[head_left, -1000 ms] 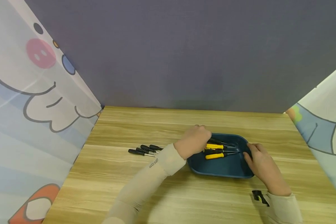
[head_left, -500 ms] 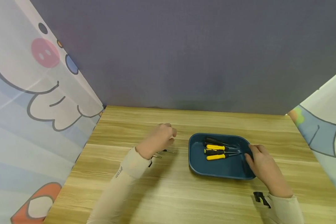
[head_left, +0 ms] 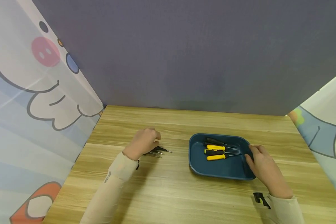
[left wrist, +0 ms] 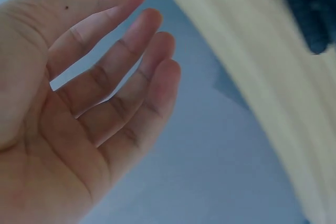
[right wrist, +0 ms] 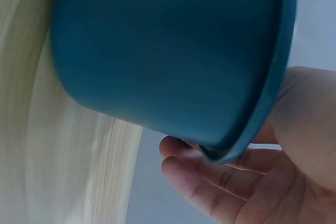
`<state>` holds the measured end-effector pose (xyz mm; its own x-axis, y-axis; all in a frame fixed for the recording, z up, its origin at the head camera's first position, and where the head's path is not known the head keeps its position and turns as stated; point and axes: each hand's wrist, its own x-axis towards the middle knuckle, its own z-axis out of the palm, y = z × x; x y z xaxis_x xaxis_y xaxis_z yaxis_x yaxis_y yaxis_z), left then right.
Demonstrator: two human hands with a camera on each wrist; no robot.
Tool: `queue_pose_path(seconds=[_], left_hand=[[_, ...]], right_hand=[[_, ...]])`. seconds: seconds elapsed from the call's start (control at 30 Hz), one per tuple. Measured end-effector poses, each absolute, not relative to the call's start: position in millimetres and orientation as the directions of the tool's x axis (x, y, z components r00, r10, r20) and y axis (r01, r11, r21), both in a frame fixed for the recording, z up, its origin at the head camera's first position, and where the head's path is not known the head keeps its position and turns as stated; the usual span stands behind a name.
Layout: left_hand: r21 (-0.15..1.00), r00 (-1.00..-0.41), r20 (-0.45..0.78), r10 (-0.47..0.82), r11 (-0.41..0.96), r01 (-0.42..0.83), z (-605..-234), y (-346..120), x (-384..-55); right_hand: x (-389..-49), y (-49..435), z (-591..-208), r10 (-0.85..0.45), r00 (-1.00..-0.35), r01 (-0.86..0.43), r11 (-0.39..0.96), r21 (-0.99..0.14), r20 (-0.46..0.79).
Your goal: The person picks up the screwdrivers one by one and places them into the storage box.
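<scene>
My left hand [head_left: 142,143] hovers over several small black-handled screwdrivers [head_left: 160,149] on the table's left half, hiding most of their handles in the head view. The left wrist view shows its fingers [left wrist: 134,90] loosely bent with nothing in them; blurred dark handles [left wrist: 307,17] lie beyond. With my right hand [head_left: 262,166] I grip the right rim of a dark blue tray [head_left: 212,170], thumb inside and fingers outside. Inside the tray lie yellow-handled screwdrivers [head_left: 216,157] and black-handled ones [head_left: 214,152], shafts pointing right. The right wrist view shows the tray's outer wall [right wrist: 168,61] close up.
Everything stands on a wood-grain table [head_left: 184,199]. A grey panel [head_left: 196,56] rises along its back edge. Cartoon-printed cloths hang at the left [head_left: 14,124] and right [head_left: 324,137] sides.
My left hand has moved from over the tray leftward to the screwdrivers on the table. The right hand keeps its grip on the rim, and the tray has stayed put.
</scene>
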<state>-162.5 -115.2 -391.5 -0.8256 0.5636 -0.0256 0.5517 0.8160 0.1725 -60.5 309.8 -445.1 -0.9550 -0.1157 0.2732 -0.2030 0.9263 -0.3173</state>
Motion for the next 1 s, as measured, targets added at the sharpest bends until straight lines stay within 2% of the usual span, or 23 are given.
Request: queue_pose_path(seconds=[0.33,0.47,1.0], left_hand=[[0.245,-0.82,-0.082,0.567,0.809,0.535,-422.9,-125.0,-174.8],[0.241,-0.824,-0.134,0.551,0.824,0.512,-430.3,-124.3,-177.1],[0.244,-0.811,-0.205,0.549,0.83,0.501,-434.8,-120.5,-178.6]], right_hand=[[-59.6,310.8,-447.3,-0.106,-0.959,-0.19,0.929,-0.318,0.261],[-59.6,310.6,-446.2,-0.106,-0.962,-0.187,0.928,-0.323,0.252],[-58.5,308.8,-443.3,-0.093,-0.979,-0.151,0.931,-0.333,0.183]])
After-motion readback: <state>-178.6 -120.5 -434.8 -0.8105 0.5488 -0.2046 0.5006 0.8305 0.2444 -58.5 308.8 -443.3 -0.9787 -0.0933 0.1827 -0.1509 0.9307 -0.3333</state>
